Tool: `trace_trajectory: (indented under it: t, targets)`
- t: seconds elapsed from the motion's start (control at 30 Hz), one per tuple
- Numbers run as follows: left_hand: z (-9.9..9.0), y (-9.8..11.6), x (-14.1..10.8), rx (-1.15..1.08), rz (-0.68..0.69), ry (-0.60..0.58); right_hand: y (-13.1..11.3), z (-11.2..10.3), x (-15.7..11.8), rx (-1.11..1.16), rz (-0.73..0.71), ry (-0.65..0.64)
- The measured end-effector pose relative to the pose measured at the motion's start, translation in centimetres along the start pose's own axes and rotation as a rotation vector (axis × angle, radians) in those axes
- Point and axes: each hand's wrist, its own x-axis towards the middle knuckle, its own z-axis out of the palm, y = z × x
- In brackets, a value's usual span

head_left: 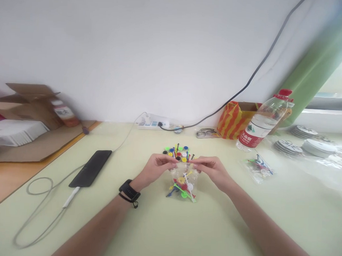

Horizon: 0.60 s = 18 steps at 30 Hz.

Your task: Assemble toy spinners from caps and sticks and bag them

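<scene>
A clear plastic bag [182, 184] lies near the middle of the table, with several coloured arrow-shaped plastic pieces and round pieces inside. My left hand [157, 167] pinches the bag's top edge at its left corner. At the right corner my right hand [213, 170] pinches the same edge between thumb and fingers. Just beyond the bag, several round coloured discs [184, 159] and more arrows sit in a group, partly hidden by the hands. A black watch [130, 190] is on my left wrist.
Left, a black phone [91, 169] lies with a cable plugged in. At the back stand a power strip [154, 122], a striped bag [231, 119] and a water bottle [261, 125]. Another filled plastic bag [259, 167] and stacked discs [288, 147] lie right. A cardboard box [32, 97] is far left.
</scene>
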Motion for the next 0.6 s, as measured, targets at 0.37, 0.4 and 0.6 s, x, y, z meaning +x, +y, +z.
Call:
trace_trajectory:
  t: [0.37,0.4,0.6]
  targets:
    - [0.44,-0.97,-0.08,-0.025,-0.006,0.104,0.04,0.19,-0.03,-0.085,-0.071,0.010]
    - [0.47,-0.98,-0.08,-0.023,-0.003,0.111,0.11,0.24,-0.01,-0.089,-0.069,0.014]
    - [0.51,-1.03,0.04,-0.005,0.043,0.111,0.45,0.35,0.32,-0.173,-0.065,0.087]
